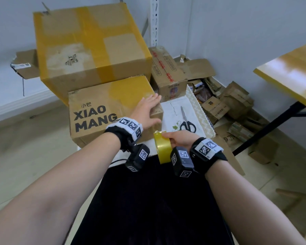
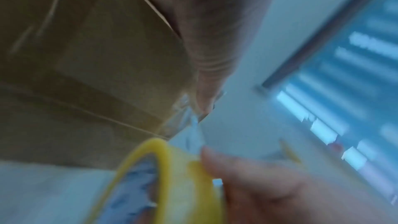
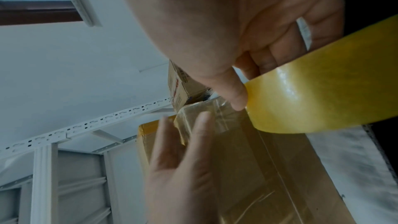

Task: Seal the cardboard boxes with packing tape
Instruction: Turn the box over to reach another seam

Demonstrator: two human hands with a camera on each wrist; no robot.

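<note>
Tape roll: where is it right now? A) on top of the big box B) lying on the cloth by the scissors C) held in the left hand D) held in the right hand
D: the right hand grips the tape roll, while the left hand lies flat on the XIAO MANG box.

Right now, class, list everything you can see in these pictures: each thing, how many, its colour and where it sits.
XIAO MANG box: one, brown, nearest, on the white cloth.
Large box: one, brown with yellow tape, behind it.
Small printed box: one, brown with red print, right of the large box.
Tape roll: one, yellow, in the right hand.
Scissors: one, black handles, on the cloth.
White cloth: one, under the scissors.
Loose cartons: several, brown, floor at right.
Table: one, yellow top, far right.
Left hand: flat on the XIAO MANG box.
Right hand: gripping the tape roll.
</note>
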